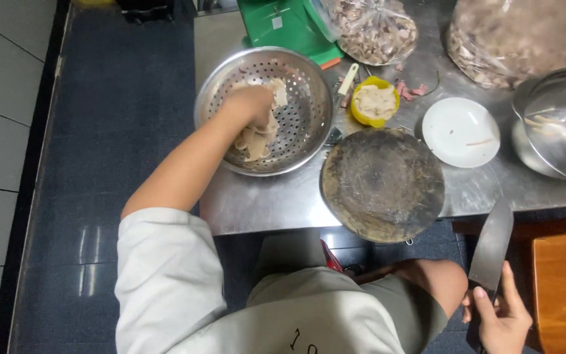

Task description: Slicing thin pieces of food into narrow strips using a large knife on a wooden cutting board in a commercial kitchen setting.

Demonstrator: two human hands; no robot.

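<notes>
Pale meat strips [257, 134] lie in a steel colander [309, 85] on the worktop [263, 203], where the left hand [251, 103] closes its fingers on a clump. Right hand [502, 318] grips a cleaver [491, 246] beside a round chopping board [382, 183], seemingly the strips' next stop.

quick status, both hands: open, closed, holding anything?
Left hand: in the metal colander, closed on pale food pieces.
Right hand: closed grip on the cleaver.
</notes>
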